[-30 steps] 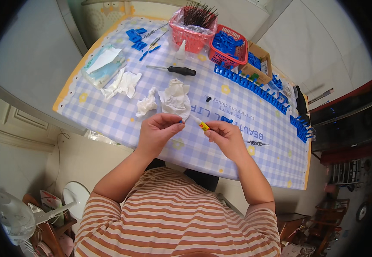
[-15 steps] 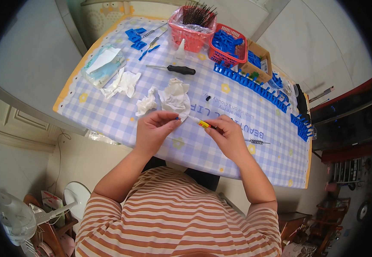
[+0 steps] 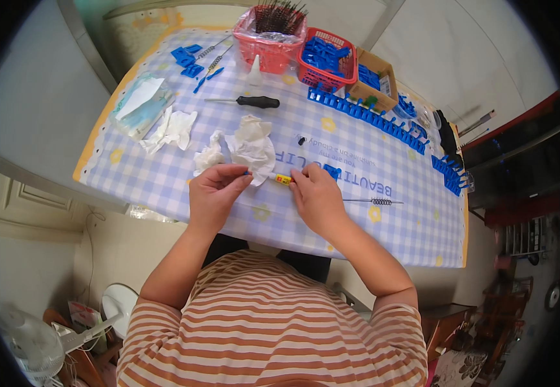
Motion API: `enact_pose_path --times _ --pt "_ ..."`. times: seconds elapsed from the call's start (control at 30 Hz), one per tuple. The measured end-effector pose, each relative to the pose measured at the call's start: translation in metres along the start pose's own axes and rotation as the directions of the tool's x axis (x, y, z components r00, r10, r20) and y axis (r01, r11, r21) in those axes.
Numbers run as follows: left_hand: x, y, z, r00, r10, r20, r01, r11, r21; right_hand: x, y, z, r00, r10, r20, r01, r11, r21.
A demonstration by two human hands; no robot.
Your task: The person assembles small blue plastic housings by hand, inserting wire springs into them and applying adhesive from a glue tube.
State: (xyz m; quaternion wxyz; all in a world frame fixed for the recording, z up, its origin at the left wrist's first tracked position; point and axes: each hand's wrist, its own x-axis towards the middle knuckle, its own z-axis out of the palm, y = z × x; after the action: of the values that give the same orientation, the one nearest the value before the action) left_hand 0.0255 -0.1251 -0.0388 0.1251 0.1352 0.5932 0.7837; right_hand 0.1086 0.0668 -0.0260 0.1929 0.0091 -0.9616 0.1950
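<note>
My left hand is closed, with a small blue plastic piece pinched between thumb and fingertips. In my right hand is a small yellow-labelled tube, gripped between the fingers, its pale tip pointing at the blue piece. A gap shows between tip and piece. Crumpled white tissue lies just beyond the left fingertips. Beside the right knuckles sits a blue plastic part, partly hidden by the hand. A metal rod with a spring rests to the right of that hand.
A black-handled screwdriver and a white nozzle bottle stand out beyond the tissue. Along the back are a red basket of dark rods, a red basket of blue parts and a cardboard box. Rows of blue clips line the right.
My right hand has come left, bringing the tube closer to the blue piece and turning it more level. The blue part beside the right knuckles now shows. The whole view has shifted slightly.
</note>
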Motion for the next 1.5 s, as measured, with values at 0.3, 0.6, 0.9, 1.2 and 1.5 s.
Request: enact_pose_path --times 0.3,0.6,0.9,1.2,1.5 --pt "-0.004 -0.002 0.003 0.997 -0.023 0.074 0.022 1.000 0.004 -0.043 0.034 -0.082 0.999 0.047 -0.016 -0.048 0.996 -0.074" --pt "-0.014 -0.004 0.031 0.962 -0.113 0.248 0.130 0.990 -0.053 -0.068 0.080 -0.079 0.993 -0.098 0.068 0.115 0.940 -0.321" --pt "-0.020 -0.007 0.035 0.953 -0.096 0.286 0.109 0.994 -0.028 -0.088 0.063 -0.076 0.984 0.154 -0.094 -0.139 0.979 0.150" --pt "-0.018 -0.013 0.044 0.931 -0.102 0.351 0.100 0.995 0.022 -0.129 0.048 -0.063 0.671 0.741 -0.029 -0.203 0.221 0.954" --pt "-0.022 -0.016 0.051 0.931 -0.154 0.331 0.181 0.982 -0.051 -0.094 0.024 -0.065 0.775 0.620 0.122 0.092 -0.301 0.949"
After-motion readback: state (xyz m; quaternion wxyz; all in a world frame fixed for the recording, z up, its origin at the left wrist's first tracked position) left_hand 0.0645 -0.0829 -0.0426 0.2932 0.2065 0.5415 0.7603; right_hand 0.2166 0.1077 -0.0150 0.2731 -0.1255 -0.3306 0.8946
